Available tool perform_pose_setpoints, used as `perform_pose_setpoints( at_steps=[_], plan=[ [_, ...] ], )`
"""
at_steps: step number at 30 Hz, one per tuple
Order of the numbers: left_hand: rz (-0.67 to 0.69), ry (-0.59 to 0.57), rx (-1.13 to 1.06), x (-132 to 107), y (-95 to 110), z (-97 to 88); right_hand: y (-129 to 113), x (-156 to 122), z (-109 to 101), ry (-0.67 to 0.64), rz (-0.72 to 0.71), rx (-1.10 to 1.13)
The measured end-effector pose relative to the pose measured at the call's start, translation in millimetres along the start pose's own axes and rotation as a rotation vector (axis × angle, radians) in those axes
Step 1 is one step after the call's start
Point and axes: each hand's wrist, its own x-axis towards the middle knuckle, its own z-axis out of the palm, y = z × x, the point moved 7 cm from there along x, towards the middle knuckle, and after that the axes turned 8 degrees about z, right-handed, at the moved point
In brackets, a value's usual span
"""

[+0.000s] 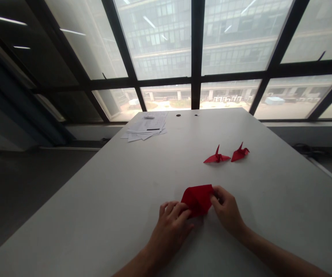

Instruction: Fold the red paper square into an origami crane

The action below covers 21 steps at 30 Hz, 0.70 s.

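Note:
A folded sheet of red paper (198,198) is between my two hands near the front of the white table, its right side lifted. My right hand (226,209) pinches the right corner of the paper between thumb and fingers. At the lower left edge, my left hand (173,223) has its curled fingers on the paper and holds it there; the thumb lies lower, near the tabletop. Two finished red paper cranes stand beyond my right hand: one crane (217,158) with spread wings, and another crane (240,153) just to its right.
The white table (111,200) runs away from me toward large dark-framed windows (196,57). A stack of printed papers (147,126) lies at the far left of the tabletop, with a small item on top. Two round cable holes are near the far edge. A blue curtain (16,92) hangs at left.

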Motion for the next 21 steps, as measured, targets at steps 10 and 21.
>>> perform_pose_setpoints(
  at_steps=[10,21],
  plan=[
    [-0.045,0.065,-0.038,-4,-9,5.1,4,4,1,-0.007,-0.004,-0.016],
    [-0.063,0.146,-0.189,-2,-14,-0.4,5,6,1,-0.041,0.02,0.011]
  ],
)
